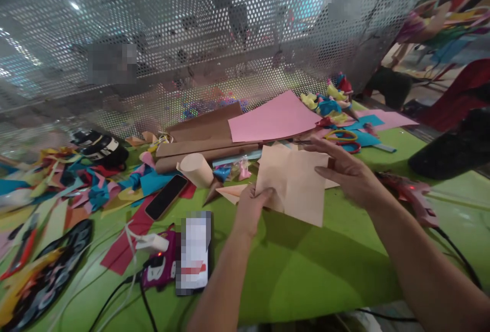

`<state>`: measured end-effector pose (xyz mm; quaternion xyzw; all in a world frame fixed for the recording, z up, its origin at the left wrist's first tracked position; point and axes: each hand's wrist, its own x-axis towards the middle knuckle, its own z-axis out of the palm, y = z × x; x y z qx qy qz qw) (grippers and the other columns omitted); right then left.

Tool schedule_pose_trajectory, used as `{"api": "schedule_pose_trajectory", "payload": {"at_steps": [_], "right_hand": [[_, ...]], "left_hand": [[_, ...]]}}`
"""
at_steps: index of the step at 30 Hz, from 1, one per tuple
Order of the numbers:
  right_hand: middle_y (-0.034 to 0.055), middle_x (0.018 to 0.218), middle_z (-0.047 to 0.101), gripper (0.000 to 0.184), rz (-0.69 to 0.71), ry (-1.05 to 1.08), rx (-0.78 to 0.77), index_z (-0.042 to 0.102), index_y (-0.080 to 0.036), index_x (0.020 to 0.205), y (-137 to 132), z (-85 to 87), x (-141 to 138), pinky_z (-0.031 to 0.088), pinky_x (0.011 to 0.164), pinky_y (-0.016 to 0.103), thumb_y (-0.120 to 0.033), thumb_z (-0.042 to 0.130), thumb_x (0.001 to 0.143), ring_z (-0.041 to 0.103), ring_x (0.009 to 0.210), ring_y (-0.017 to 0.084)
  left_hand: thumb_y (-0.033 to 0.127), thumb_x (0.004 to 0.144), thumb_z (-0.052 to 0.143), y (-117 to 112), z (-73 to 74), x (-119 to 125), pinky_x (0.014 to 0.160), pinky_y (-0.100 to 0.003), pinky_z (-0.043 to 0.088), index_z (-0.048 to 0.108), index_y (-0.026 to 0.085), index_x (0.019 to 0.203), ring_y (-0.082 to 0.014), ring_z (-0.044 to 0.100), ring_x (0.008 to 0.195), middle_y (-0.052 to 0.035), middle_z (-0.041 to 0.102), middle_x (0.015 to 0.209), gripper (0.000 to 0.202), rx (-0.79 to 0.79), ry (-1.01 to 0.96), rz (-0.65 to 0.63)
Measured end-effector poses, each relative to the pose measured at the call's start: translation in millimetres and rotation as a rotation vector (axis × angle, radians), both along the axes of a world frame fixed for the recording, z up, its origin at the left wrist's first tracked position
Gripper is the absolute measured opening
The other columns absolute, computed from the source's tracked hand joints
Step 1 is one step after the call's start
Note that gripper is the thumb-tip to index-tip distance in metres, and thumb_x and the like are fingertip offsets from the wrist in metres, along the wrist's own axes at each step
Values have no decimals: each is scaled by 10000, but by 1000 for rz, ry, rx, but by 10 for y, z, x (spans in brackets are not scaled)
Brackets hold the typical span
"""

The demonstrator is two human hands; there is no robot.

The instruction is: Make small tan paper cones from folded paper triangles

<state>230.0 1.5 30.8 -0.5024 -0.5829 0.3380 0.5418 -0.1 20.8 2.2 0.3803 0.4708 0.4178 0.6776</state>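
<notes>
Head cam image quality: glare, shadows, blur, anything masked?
Head view: strong glare at top right, on or through the perforated panel; head view: broad soft shadow on the green table, below the beige paper; head view: background at far right looks soft; head view: pixelated blocks cover most of the lit phone's screen and patches of the panel.

bare forearms [225,276], bare wrists [369,196], slender bare fingers [325,149]

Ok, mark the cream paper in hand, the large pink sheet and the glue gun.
Cream paper [302,185], head view: near its middle.
Large pink sheet [273,119], head view: its middle.
Glue gun [420,199], head view: its body.
</notes>
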Motion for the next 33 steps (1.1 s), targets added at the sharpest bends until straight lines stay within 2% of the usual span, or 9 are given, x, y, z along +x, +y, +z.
{"api": "schedule_pose_trajectory", "payload": {"at_steps": [4,6,9,14,18,23,28,33], "right_hand": [[24,1198,734,256,26,-164,42,779,-323,1067,-43,75,93,500,973,400,-329,643,851,637,1158,259],[39,1105,767,239,82,-195,15,807,-298,971,-63,101,147,512,955,399,-330,597,863,665,1103,267],[46,1040,782,280,128,-233,7,816,-283,953,-76,91,196,543,876,384,-287,557,844,692,1030,270],[32,1025,779,347,101,-315,48,807,-307,955,-67,27,169,551,825,375,-184,561,743,702,1011,267],[39,900,779,213,107,-322,47,802,-276,860,-56,18,147,547,832,392,-239,641,725,715,904,258],[41,781,760,94,90,-257,-6,783,-253,740,-43,21,149,557,754,376,-303,713,703,698,791,234],[57,804,743,89,84,-200,-65,782,-240,719,-63,61,110,560,718,340,-318,743,704,679,803,222],[85,1015,724,111,80,-186,-20,791,-227,741,-78,102,86,549,806,347,-321,795,683,664,943,241]], "left_hand": [[305,610,813,-17,32,-1,553,-240,429,732,144,817,-151,620,613,-42,729,735,274,2,-3,-1],[312,607,821,-25,51,-5,598,-257,453,741,146,824,-166,642,646,-55,746,773,284,-5,-27,-7],[313,598,837,-23,53,-16,679,-293,490,752,151,830,-196,675,705,-77,769,832,296,-11,-41,-6],[300,593,844,10,-26,-26,786,-348,518,763,149,880,-229,699,793,-107,784,931,335,-17,-79,-25],[288,597,833,17,-60,-26,795,-348,514,766,147,898,-225,695,802,-108,784,951,339,-9,-67,-32],[294,593,835,-4,-3,-22,735,-315,506,769,156,848,-206,688,749,-86,782,891,297,5,-52,-46],[298,574,847,-7,38,-25,696,-296,492,767,148,811,-198,672,718,-71,771,827,292,42,-15,-48],[311,610,843,-12,55,-27,742,-309,504,772,151,855,-206,685,766,-84,778,884,301,51,-39,-92]]}}
